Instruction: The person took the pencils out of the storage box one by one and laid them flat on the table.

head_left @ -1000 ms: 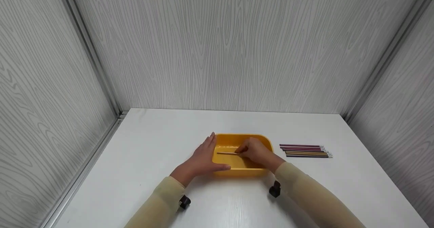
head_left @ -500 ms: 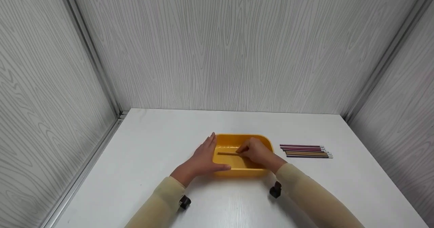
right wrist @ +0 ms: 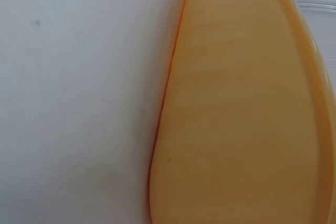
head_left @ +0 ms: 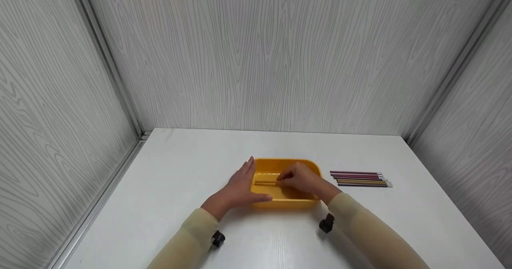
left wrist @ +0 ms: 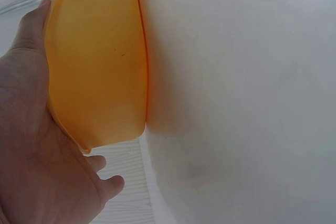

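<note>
My left hand (head_left: 238,187) lies against the left end of the yellow plastic tray (head_left: 286,205), fingers straight and thumb along the near rim. In the left wrist view, the left hand (left wrist: 47,135) spans the tray's end (left wrist: 100,66). Inside the tray, a gold-coloured pencil (head_left: 265,182) lies lengthwise, close over the floor. Curled fingers of my right hand (head_left: 302,177) pinch its right part, which the hand hides. Only the tray's outer side wall (right wrist: 236,103) fills the right wrist view.
Several pencils (head_left: 358,177), dark red, gold and dark, lie side by side on the white table (head_left: 176,161) right of the tray, white-tipped ends to the right. Grey wood-grain panels (head_left: 260,61) stand behind and at both sides. A small black device (head_left: 327,223) hangs from each sleeve.
The pencil has shifted slightly left and toward me within the tray, and it now looks yellower. My right hand has moved only a little; the left hand and tray stay put.
</note>
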{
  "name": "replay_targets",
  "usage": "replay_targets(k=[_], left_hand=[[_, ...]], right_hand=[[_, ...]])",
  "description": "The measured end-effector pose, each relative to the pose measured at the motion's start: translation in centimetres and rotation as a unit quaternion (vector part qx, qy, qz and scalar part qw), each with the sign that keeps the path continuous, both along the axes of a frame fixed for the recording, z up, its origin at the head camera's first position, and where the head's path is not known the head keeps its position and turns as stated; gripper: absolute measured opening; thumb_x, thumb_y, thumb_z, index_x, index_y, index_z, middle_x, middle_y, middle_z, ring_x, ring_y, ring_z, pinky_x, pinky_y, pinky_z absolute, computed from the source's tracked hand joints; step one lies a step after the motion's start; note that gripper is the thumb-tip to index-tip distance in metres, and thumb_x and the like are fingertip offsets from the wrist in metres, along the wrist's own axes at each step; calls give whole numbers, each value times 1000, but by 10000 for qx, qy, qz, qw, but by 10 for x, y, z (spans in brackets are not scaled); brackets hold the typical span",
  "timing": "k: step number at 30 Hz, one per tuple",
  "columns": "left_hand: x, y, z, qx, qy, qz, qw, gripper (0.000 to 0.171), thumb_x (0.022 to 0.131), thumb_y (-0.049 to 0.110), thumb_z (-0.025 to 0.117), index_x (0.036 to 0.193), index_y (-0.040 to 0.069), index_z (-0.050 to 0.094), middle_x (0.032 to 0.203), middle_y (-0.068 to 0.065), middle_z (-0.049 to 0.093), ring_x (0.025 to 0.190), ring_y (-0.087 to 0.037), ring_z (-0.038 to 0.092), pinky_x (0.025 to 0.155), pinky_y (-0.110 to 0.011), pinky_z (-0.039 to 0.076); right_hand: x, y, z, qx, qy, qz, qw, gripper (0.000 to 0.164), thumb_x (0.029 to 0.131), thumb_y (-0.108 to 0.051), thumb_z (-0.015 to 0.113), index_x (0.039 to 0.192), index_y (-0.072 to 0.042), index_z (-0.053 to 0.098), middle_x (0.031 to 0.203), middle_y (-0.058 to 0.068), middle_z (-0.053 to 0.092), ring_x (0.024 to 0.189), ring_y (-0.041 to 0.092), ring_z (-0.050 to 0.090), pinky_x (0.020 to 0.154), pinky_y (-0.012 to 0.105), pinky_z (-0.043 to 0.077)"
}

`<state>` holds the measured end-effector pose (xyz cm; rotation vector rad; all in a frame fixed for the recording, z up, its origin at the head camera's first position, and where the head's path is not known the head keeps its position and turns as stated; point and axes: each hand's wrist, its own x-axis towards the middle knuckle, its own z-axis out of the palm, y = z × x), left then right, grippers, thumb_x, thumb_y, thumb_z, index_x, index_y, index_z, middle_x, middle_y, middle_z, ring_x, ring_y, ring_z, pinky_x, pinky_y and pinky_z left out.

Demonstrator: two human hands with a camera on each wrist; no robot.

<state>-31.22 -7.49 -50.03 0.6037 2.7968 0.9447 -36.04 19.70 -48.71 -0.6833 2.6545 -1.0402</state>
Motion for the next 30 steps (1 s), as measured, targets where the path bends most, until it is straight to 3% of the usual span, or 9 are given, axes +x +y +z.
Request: replay_targets(k=[5, 9, 17, 30], left_hand=[[0, -1, 0, -42, 33, -27, 10000, 140, 84, 77, 82, 178, 8, 6, 187, -6, 2, 171, -33, 10, 136, -53, 18], [0, -1, -1, -67, 40, -21, 10000, 140, 84, 78, 82, 179, 8, 6, 187, -6, 1, 171, -33, 11, 136, -54, 18], [2, -2, 1, 21, -85, 34, 10000, 140, 83, 77, 83, 179, 12, 4, 187, -3, -1, 171, -31, 9, 136, -54, 16], [1, 0, 1, 87, -85, 70, 9999, 141, 81, 77, 83, 179, 9, 8, 187, -4, 2, 171, -33, 11, 136, -55, 17]], right_hand=[[0, 4, 9, 16, -78, 34, 10000, 16, 104, -7, 78, 115, -12, 88, 111, -1, 82, 101, 19, 68, 104, 47, 60], [-2, 8, 18, -68, 43, 237, 9997, 16, 104, -4, 77, 115, -9, 87, 111, 0, 81, 98, 19, 67, 98, 42, 62], [-2, 22, 35, -244, 180, 732, 9969, 18, 104, -6, 77, 114, -15, 88, 111, -2, 79, 95, 20, 64, 88, 33, 59], [7, 61, 58, -253, 253, 592, 9976, 16, 105, -12, 78, 117, -14, 88, 108, 0, 78, 93, 24, 62, 80, 26, 55]])
